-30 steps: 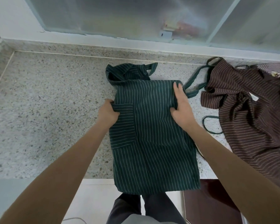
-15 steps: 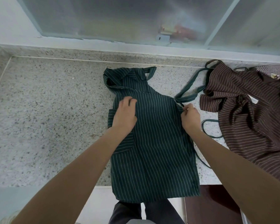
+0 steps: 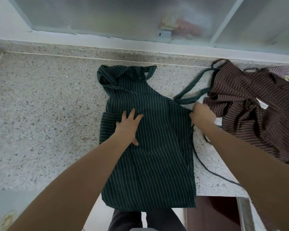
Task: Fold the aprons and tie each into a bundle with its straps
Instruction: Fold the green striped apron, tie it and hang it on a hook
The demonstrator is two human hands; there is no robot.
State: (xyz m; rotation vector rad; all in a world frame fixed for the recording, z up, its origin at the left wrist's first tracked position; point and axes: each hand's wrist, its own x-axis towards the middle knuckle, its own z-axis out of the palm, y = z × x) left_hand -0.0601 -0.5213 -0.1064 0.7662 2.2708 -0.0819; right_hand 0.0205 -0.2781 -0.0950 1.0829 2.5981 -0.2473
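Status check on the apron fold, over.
Left hand flat on green apron. Right hand pinching its right edge. Brown apron alongside; green strap reaches it.

Matt striped cloth apron (image 3: 157,147); speckled stone counter (image 3: 40,114).

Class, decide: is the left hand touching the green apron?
Touching. The head view shows the left hand lying flat, fingers spread, on the green apron.

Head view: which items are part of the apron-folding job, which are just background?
Job:
green striped apron, pressed flat by the left hand
its green strap
right hand, pinching the apron's right edge
brown striped apron, crumpled, waiting

Background:
speckled counter
frosted window
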